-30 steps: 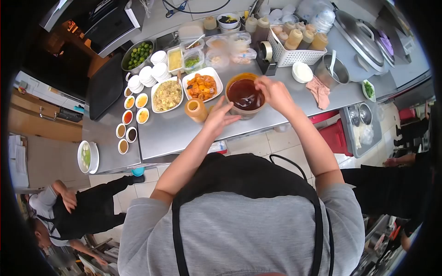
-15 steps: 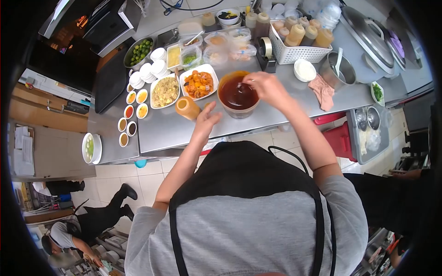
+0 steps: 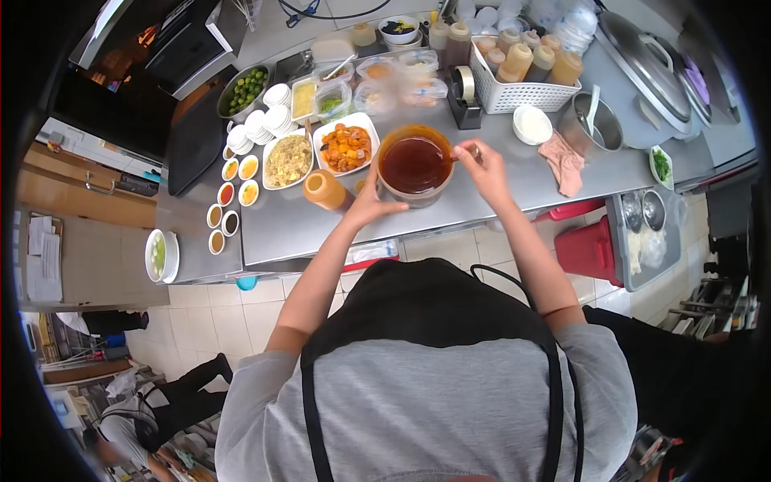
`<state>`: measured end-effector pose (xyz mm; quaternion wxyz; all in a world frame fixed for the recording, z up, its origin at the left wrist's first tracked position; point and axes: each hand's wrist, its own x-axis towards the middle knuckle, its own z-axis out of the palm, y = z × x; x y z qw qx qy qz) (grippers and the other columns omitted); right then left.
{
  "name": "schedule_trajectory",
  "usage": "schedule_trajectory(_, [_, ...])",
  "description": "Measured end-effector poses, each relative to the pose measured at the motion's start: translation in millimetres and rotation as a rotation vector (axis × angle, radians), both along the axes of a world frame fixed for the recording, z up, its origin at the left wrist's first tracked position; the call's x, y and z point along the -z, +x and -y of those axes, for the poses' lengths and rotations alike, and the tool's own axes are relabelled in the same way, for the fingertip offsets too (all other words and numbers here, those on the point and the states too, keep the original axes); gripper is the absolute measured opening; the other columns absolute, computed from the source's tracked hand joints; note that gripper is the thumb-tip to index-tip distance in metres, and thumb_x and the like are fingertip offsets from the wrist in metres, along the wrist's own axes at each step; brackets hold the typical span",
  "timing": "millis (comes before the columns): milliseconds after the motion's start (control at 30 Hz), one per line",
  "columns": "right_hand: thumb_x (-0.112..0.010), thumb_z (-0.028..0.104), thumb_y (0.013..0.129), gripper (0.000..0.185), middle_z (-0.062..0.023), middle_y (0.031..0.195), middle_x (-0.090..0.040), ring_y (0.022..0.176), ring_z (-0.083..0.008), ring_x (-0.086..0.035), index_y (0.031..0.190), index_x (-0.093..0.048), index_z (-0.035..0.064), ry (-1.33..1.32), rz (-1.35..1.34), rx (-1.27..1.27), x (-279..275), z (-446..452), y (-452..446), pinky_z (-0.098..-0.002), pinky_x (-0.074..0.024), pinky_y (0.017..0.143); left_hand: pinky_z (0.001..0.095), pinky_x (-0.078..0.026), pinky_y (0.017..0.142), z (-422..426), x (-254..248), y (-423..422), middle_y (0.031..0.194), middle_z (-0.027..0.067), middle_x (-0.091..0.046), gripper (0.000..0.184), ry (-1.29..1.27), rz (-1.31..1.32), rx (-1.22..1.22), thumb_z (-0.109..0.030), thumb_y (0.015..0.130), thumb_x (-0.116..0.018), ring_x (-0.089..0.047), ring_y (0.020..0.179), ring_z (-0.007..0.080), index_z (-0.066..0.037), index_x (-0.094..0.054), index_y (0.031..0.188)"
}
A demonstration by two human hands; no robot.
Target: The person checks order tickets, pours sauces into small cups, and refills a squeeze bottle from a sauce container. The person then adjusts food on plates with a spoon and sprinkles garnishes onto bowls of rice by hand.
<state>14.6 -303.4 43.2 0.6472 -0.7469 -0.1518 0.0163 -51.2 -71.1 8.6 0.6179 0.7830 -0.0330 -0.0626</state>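
A round clear tub (image 3: 415, 197) of dark red-brown sauce (image 3: 414, 165) stands near the counter's front edge, with sauce smeared inside its rim. Against its lower left side is my left hand (image 3: 371, 202), fingers wrapped round the wall and thumb along the front. At the right rim, my right hand (image 3: 483, 167) pinches a thin utensil; its lower part is hidden, so its kind is unclear. Just left of my left hand is a squeeze bottle (image 3: 324, 189) of orange-brown sauce. Behind it are a bowl of orange glazed pieces (image 3: 347, 146) and a bowl of fried rice (image 3: 287, 161).
Small sauce cups (image 3: 226, 194) and a white bowl (image 3: 163, 257) are at left. Behind stand a tape dispenser (image 3: 464, 100) and a white basket (image 3: 522, 98) of bottles. A pink cloth (image 3: 561, 164) and metal pot (image 3: 593, 132) are right. Another person (image 3: 132, 426) bends at lower left.
My left hand has moved from beside the tub onto its side. My right hand has shifted right and down, from over the sauce to the rim. The other person at lower left has moved lower.
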Motion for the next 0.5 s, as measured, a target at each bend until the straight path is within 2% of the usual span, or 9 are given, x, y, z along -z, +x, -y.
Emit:
schedule_trajectory(67, [-0.06, 0.009, 0.075, 0.008, -0.0088, 0.076, -0.059, 0.065, -0.0243, -0.055, 0.079, -0.061, 0.002, -0.088, 0.206, 0.116, 14, -5, -9, -0.0319, -0.0451, 0.06, 0.0369, -0.018, 0.105, 1, 5, 11, 0.136, 0.0159, -0.023, 0.115, -0.04, 0.046, 0.06, -0.019, 0.053, -0.081, -0.022, 0.127, 0.0251, -0.006, -0.003, 0.137])
schedule_trajectory(100, [-0.06, 0.009, 0.075, 0.008, -0.0088, 0.076, -0.059, 0.065, -0.0243, -0.055, 0.079, -0.061, 0.002, -0.092, 0.204, 0.111, 14, -8, -14, -0.0319, -0.0451, 0.06, 0.0369, -0.018, 0.105, 3, 9, 11, 0.136, 0.0159, -0.023, 0.115, -0.045, 0.043, 0.056, -0.019, 0.053, -0.081, -0.022, 0.127, 0.0251, -0.006, -0.003, 0.137])
schedule_trajectory(167, [-0.063, 0.009, 0.072, 0.01, -0.0081, 0.077, -0.058, 0.067, -0.0241, -0.055, 0.078, -0.061, 0.0018, -0.232, 0.607, 0.049, 11, -14, -22, -0.0316, -0.0453, 0.06, 0.0368, -0.022, 0.103, 8, 18, 7, 0.134, 0.0151, -0.026, 0.112, -0.075, 0.087, 0.006, -0.019, 0.052, -0.082, -0.025, 0.126, 0.0244, -0.005, -0.007, 0.135])
schedule_trajectory(200, [-0.064, 0.009, 0.07, 0.012, -0.0077, 0.078, -0.059, 0.07, -0.0241, -0.056, 0.08, -0.062, 0.0027, -0.313, 0.633, 0.033, 0, -15, -26, -0.032, -0.0459, 0.063, 0.0368, -0.022, 0.103, 16, 20, 3, 0.134, 0.0151, -0.026, 0.112, -0.079, 0.084, -0.002, -0.019, 0.052, -0.082, -0.025, 0.126, 0.0244, -0.005, -0.007, 0.135])
schedule_trajectory(267, [-0.064, 0.008, 0.069, 0.012, -0.008, 0.079, -0.06, 0.072, -0.0241, -0.056, 0.08, -0.062, 0.0031, -0.306, 0.652, -0.015, -13, -17, -25, -0.0325, -0.046, 0.065, 0.0361, -0.028, 0.1, 39, 25, -11, 0.13, 0.015, -0.028, 0.107, -0.175, 0.137, -0.191, -0.019, 0.054, -0.081, -0.029, 0.123, 0.0248, -0.004, -0.012, 0.134])
schedule_trajectory(300, [-0.064, 0.007, 0.068, 0.012, -0.0083, 0.08, -0.06, 0.074, -0.0242, -0.056, 0.079, -0.062, 0.0034, -0.3, 0.674, -0.053, -19, -18, -26, -0.0331, -0.0462, 0.067, 0.0361, -0.028, 0.1, 50, 28, -16, 0.13, 0.015, -0.028, 0.107, -0.181, 0.131, -0.195, -0.019, 0.054, -0.081, -0.029, 0.123, 0.0248, -0.004, -0.012, 0.134])
schedule_trajectory(367, [-0.062, 0.007, 0.071, 0.011, -0.0086, 0.078, -0.061, 0.072, -0.0255, -0.056, 0.081, -0.062, 0.0021, -0.26, 0.691, -0.114, -32, -27, -30, -0.0333, -0.0456, 0.066, 0.0356, -0.034, 0.095, 68, 35, -22, 0.126, 0.0152, -0.03, 0.102, -0.111, 0.217, -0.392, -0.02, 0.056, -0.08, -0.034, 0.118, 0.0257, -0.003, -0.014, 0.132])
schedule_trajectory(433, [-0.06, 0.006, 0.075, 0.009, -0.009, 0.077, -0.061, 0.07, -0.0268, -0.056, 0.082, -0.061, 0.0009, -0.213, 0.711, -0.185, -42, -25, -35, -0.0335, -0.045, 0.066, 0.0372, -0.033, 0.095, 74, 40, -21, 0.124, 0.0157, -0.03, 0.101, -0.112, 0.242, -0.425, -0.02, 0.057, -0.079, -0.034, 0.117, 0.0276, -0.002, -0.014, 0.132])
schedule_trajectory(500, [-0.059, 0.006, 0.075, 0.008, -0.0099, 0.077, -0.061, 0.072, -0.0264, -0.057, 0.08, -0.061, 0.0003, -0.287, 0.653, -0.303, -46, -14, -39, -0.0333, -0.0456, 0.065, 0.0382, -0.031, 0.096, 74, 42, -20, 0.124, 0.0158, -0.03, 0.103, -0.026, 0.264, -0.465, -0.022, 0.055, -0.08, -0.031, 0.118, 0.0282, -0.002, -0.015, 0.131])
